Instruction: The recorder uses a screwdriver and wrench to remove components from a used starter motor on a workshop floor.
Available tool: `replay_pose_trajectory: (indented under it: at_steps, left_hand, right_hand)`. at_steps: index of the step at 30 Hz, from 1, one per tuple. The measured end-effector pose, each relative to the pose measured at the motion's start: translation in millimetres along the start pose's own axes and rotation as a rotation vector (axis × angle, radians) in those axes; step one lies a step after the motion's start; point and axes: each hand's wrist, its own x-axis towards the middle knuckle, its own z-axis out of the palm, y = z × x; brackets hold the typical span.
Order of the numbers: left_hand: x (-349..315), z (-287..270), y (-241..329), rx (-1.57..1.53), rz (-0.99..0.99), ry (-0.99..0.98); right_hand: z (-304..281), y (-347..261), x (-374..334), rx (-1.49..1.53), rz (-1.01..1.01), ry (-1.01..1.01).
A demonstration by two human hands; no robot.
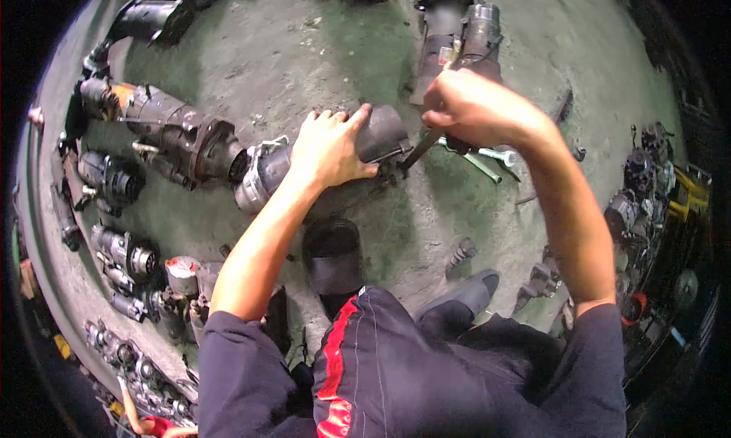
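Lying on its side on the concrete floor (pixel 304 50), the grey starter motor (pixel 320 160) in the middle of the view serves as the landmark. Left of it sits a rusty, larger starter motor (pixel 179 137), its nose nearly touching the grey one's end, and further left more worn motors (pixel 114 179) line the floor's edge. On top of the grey motor the left hand (pixel 329 147) presses down, palm flat and fingers wrapped over the housing, pinning it. Just right of the motor the right hand (pixel 468 107) is closed in a fist around a screwdriver (pixel 421 149), whose dark shaft slants down to the motor's right end. Beyond that hand, behind the motor, stands another starter (pixel 457 35); wrenches (pixel 487 160) lie under the wrist. To do this well, I judge the left hand should keep the housing from rolling while the tip stays seated squarely.
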Motion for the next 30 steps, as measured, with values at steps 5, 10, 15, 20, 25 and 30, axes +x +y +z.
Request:
replay_pose_trajectory:
  at_steps: [5,10,15,20,25,30]
  left_hand:
    - [-5.6,4.0,-5.4,-0.018,-0.034,-0.018]
    - [0.3,0.1,-2.3,-0.045,-0.006,-0.027]
    - [-0.1,-9.8,1.5,-0.016,-0.062,-0.106]
    - [2.4,-2.4,-0.2,-0.003,-0.060,-0.086]
    - [1.2,-0.3,-0.7,-0.005,-0.033,-0.026]
    - [4.2,0.9,2.0,-0.012,-0.049,-0.070]
  right_hand:
    - [13.9,43.8,-66.8,-0.083,-0.364,0.338]
    - [170.0,86.6,-106.3,0.064,0.320,-0.207]
    - [279.9,44.5,-129.4,0.578,0.512,0.195]
    - [328.8,3.8,-119.8,0.974,0.478,0.321]
    - [329.3,-14.1,-101.8,1.082,0.503,0.378]
    - [322.3,-19.3,-97.3,1.117,0.489,0.437]
